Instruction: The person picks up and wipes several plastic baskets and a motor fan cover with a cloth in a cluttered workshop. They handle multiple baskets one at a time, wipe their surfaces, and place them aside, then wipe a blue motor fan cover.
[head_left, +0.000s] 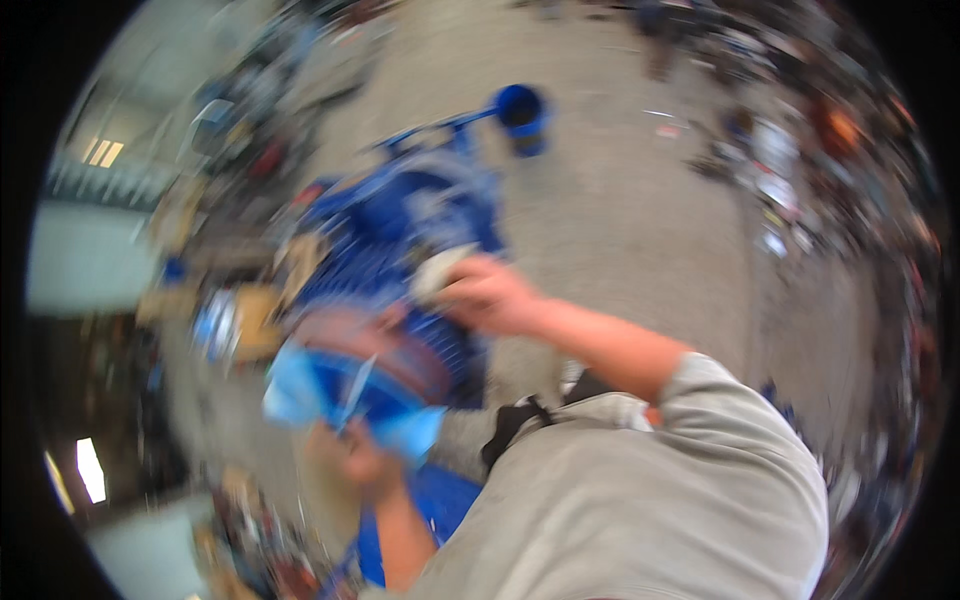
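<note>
My left hand is blurred, gripping the near side of a blue, rounded object. That object has a brownish band along its far side and light blue, sheet-like parts at both ends; motion hides its exact kind. Farther off and to the right, my right hand is closed around a whitish, rounded, soft-looking piece, perhaps a cloth. Beneath both hands lies a large blue ribbed structure, smeared by motion.
A blue bucket-like container stands beyond the blue structure. Heaps of mixed scrap line the right side, and more clutter sits at the far left. A cardboard box is on the left. Grey concrete floor spreads between.
</note>
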